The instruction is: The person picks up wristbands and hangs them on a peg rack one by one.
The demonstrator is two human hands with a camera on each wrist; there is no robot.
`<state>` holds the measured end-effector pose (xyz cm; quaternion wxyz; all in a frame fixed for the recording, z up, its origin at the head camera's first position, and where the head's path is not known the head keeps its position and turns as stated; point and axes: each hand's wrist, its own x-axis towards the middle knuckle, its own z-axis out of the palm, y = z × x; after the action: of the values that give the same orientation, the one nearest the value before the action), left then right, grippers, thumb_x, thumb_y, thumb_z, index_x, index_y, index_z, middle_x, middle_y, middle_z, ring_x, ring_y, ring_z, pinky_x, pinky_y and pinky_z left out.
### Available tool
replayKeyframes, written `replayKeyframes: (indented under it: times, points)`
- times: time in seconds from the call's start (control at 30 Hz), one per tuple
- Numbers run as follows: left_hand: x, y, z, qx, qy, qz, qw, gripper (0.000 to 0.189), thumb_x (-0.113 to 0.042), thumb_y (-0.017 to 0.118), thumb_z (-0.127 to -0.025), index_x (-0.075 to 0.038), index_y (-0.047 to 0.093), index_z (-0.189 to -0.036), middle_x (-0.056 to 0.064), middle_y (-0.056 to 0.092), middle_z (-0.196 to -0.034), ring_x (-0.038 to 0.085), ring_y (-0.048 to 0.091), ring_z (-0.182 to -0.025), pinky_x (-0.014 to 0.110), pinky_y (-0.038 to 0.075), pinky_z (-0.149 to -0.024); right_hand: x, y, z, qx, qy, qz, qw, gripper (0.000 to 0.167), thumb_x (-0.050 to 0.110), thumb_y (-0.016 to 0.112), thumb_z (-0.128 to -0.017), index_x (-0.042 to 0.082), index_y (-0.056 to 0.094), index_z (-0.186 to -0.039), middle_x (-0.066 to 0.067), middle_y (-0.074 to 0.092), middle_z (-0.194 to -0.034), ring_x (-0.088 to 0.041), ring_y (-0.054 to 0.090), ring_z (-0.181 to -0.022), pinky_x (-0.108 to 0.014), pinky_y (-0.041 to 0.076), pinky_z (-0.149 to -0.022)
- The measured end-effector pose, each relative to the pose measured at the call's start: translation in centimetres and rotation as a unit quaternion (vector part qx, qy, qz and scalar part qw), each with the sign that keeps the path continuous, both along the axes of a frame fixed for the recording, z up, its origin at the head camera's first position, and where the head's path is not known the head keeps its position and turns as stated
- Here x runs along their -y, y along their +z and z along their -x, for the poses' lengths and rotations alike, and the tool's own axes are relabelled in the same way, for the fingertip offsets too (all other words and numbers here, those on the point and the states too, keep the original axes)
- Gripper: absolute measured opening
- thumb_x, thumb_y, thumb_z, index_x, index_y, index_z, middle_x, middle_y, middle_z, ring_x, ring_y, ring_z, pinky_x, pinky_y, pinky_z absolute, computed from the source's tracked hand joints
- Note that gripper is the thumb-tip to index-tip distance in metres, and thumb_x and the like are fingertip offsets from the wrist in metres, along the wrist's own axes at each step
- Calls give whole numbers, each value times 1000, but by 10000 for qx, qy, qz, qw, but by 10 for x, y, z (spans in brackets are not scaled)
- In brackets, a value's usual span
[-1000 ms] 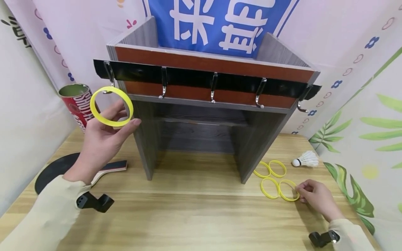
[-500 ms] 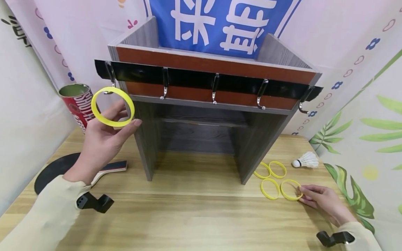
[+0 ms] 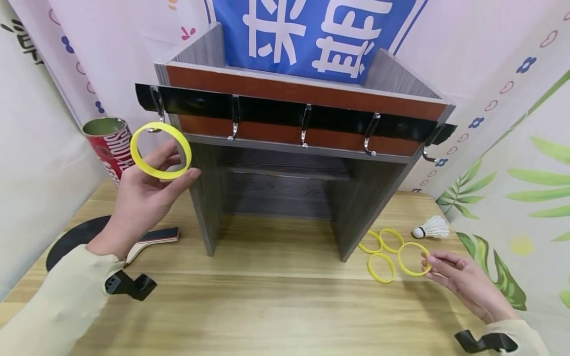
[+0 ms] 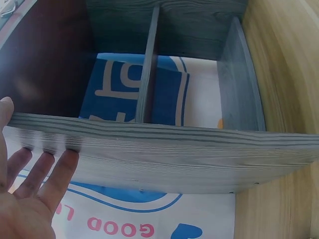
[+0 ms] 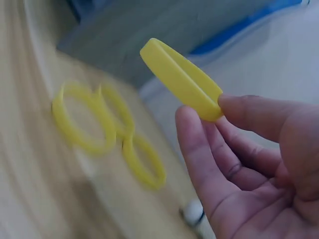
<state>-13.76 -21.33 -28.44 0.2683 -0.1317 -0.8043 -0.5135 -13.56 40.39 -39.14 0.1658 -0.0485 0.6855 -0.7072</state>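
Note:
My right hand (image 3: pixel 467 282) pinches a yellow ring (image 3: pixel 413 259) between thumb and fingertips, raised above the table; the right wrist view shows this ring (image 5: pixel 182 79) edge-on. Three more yellow rings (image 3: pixel 394 275) lie on the table just left of it. At the far left, another yellow ring (image 3: pixel 139 157) hangs on the end hook (image 3: pixel 158 105) of a black hook strip. Behind that ring, my left hand (image 3: pixel 144 193) grips the side panel of the grey wooden shelf (image 3: pixel 206 198), thumb at its front edge. In the left wrist view its fingers (image 4: pixel 57 181) lie on the panel's outer face.
Several metal hooks line the black strip (image 3: pixel 267 105) across the shelf front. A shuttlecock (image 3: pixel 432 228) lies at the right. A table tennis bat (image 3: pixel 153 237) lies under the left forearm, and a red can (image 3: pixel 107 143) stands behind the left hand.
My right hand has taken one ring off the table, drawing it right and lifting it clear of the others. The left hand and the hanging ring have stayed in place.

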Motion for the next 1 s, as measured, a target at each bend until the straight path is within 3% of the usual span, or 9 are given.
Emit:
replayKeyframes:
  times: [0.23, 0.6, 0.8, 1.0]
  points:
    - [1, 0, -1, -31, 15, 69, 10000, 66, 3, 75, -92, -18, 57, -152, -28, 65, -127, 0, 61, -115, 2, 53, -83, 40, 22, -11, -488, 440, 141, 9977, 34, -6, 46, -107, 13, 72, -119, 4, 76, -114, -8, 74, -103, -26, 64, -89]
    - [-1, 1, -1, 43, 93, 199, 9997, 65, -2, 76, -93, -19, 56, -152, -29, 66, -117, 0, 60, -115, 2, 52, -82, 129, 65, -23, -1480, 670, -952, 9821, 19, 1, 56, -106, 7, 68, -119, 1, 75, -109, -8, 75, -99, -31, 65, -85]
    - [-2, 1, -2, 84, 97, 198, 9997, 65, -3, 77, -93, -19, 57, -152, -30, 66, -115, -1, 60, -115, 3, 53, -82, 173, 84, -21, -1806, 829, -695, 9776, 15, 2, 58, -105, 0, 66, -118, 0, 75, -106, -10, 75, -97, -34, 65, -87]
    - [-3, 2, -3, 119, 144, 205, 9996, 63, -5, 76, -94, -20, 56, -152, -29, 65, -117, -1, 59, -116, 3, 52, -82, 212, 99, -18, -2048, 682, -344, 9758, 12, 3, 61, -104, 3, 66, -115, -1, 75, -106, -10, 75, -98, -30, 65, -88]
